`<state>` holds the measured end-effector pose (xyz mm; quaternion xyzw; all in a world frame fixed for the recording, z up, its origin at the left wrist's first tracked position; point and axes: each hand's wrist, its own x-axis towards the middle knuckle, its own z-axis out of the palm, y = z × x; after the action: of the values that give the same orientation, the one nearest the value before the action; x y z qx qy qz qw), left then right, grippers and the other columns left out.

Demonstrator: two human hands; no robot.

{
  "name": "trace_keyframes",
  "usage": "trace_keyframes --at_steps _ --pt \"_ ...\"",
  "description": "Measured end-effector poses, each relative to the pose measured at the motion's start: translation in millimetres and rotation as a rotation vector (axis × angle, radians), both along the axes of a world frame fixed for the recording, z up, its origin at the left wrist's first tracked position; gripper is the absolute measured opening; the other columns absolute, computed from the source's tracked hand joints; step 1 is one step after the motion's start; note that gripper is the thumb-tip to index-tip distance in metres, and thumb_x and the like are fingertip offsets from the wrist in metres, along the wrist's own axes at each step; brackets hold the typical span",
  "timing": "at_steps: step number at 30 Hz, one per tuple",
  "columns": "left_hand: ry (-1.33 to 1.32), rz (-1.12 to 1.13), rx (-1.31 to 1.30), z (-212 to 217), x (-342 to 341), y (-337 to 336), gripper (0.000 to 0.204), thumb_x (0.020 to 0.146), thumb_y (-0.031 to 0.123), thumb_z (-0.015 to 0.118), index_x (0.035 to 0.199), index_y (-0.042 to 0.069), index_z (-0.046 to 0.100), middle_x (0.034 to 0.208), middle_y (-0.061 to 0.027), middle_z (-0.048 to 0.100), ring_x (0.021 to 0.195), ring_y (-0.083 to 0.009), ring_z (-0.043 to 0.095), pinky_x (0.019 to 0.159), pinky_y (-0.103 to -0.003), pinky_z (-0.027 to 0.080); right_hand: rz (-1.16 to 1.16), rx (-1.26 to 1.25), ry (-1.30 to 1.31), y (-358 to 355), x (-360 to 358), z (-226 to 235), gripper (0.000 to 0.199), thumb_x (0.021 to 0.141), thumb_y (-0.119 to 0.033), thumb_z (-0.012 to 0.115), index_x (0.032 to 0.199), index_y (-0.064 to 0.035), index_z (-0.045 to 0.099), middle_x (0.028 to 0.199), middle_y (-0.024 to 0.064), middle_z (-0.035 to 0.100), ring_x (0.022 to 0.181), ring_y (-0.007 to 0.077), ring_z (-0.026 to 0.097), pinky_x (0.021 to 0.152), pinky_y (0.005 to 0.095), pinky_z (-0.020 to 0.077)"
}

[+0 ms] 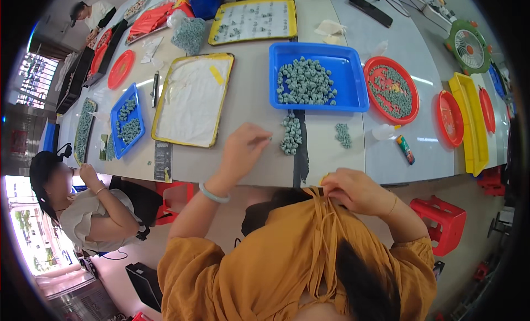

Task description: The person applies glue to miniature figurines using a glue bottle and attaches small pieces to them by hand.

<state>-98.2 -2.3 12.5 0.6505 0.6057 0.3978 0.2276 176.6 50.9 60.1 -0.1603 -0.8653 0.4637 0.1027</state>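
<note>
My left hand [243, 151] is raised over the near table edge, fingers pinched around a tiny grey-green piece [270, 138]. Close to my chest, my right hand [356, 192] is closed; a bit of yellow [323, 177] shows at its fingertips, too small to name. Right of my left hand lies a pile of rounded grey-green pieces [291, 134], with a smaller pile of finer pieces [343, 135] farther right. Behind them stands a blue tray [348, 72] holding many grey-green clusters. A white squeeze bottle [383, 133] and a green-and-orange tube [406, 150] lie to the right.
A yellow-rimmed white tray [190, 108] lies to the left, another [253, 20] at the back. Right are a red tray [407, 114] of small pieces and a yellow tray [473, 128]. A co-worker sits at left by a small blue tray [136, 138]. A red stool [441, 224] stands behind right.
</note>
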Motion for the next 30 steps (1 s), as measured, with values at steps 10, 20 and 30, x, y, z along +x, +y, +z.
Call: trace_keyframes --at_steps 10,20,30 --pt "-0.730 0.119 -0.220 -7 50 -31 0.015 0.074 -0.012 0.060 0.087 -0.003 0.061 0.096 -0.0087 0.055 0.085 -0.0140 0.058 0.075 -0.024 0.051 -0.984 0.144 0.575 -12 54 -76 0.038 0.072 0.002 0.064 0.107 -0.0026 0.049 0.104 0.0086 0.054 0.089 0.0163 0.052 0.075 0.0289 0.0421" --pt "-0.888 -0.012 -0.298 -11 87 -1 0.020 0.074 -0.010 0.063 0.093 -0.004 0.062 0.090 -0.0041 0.053 0.078 -0.0088 0.056 0.072 -0.021 0.048 -1.025 0.048 0.253 52 58 -86 0.040 0.083 -0.006 0.057 0.119 -0.0009 0.042 0.110 0.0089 0.052 0.102 0.0176 0.050 0.086 0.0295 0.0400" --pt "-0.725 0.064 -0.259 -16 91 -2 0.019 0.074 -0.006 0.066 0.092 -0.002 0.061 0.085 -0.0030 0.051 0.075 -0.0091 0.058 0.065 -0.019 0.049 -0.646 -0.189 0.071 6 18 -46 0.036 0.073 0.004 0.062 0.107 -0.0016 0.051 0.098 0.0090 0.056 0.091 0.0196 0.054 0.080 0.0284 0.0425"
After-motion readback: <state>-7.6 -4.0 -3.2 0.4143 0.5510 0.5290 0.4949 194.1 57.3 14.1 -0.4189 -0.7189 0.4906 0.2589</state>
